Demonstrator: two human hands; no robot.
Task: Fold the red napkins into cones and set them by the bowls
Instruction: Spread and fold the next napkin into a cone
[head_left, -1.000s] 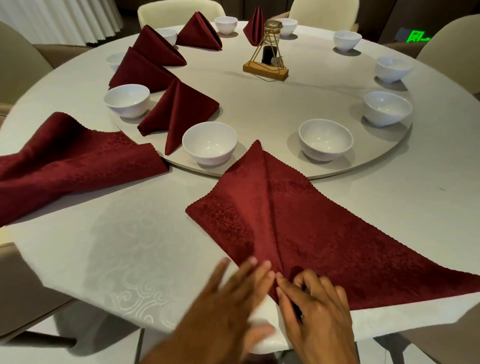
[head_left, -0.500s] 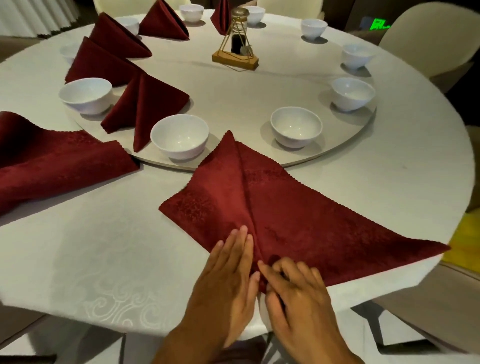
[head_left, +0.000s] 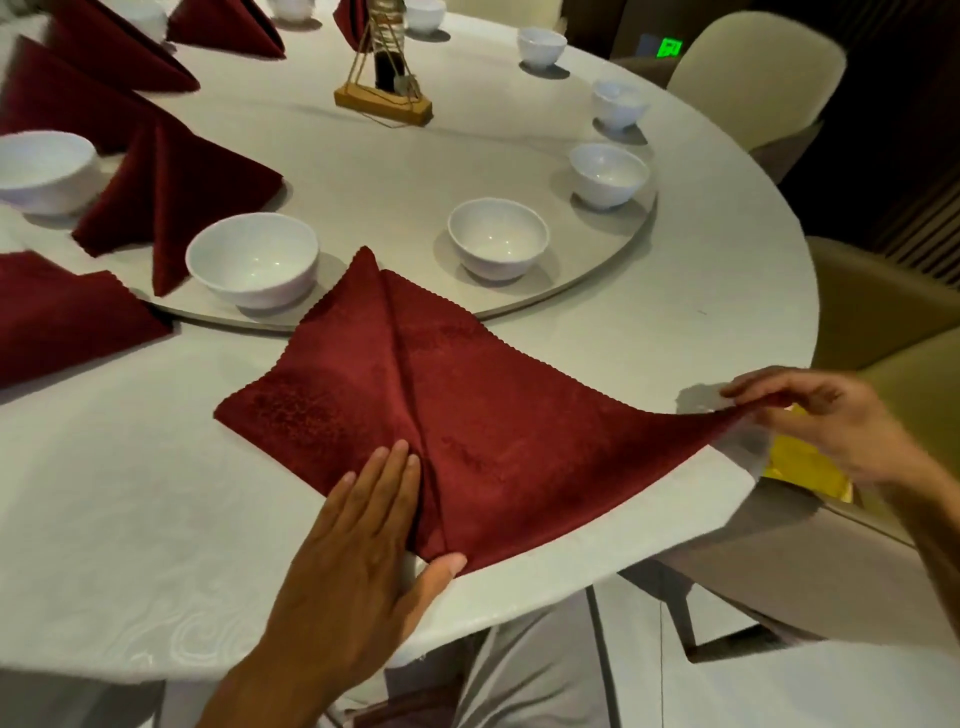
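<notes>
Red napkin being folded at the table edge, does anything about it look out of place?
Somewhat. The red cloth napkin has its right corner reaching past the white tablecloth's edge, pinched by the right hand. The left hand presses flat on the centre fold. Nothing looks spilled or torn.

No legible text is observed; a green lit sign (head_left: 668, 49) beyond the table is too blurred to read.

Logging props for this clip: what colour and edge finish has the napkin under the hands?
Dark red napkin, faint woven pattern, scalloped edges; clearest in the head view.
</notes>
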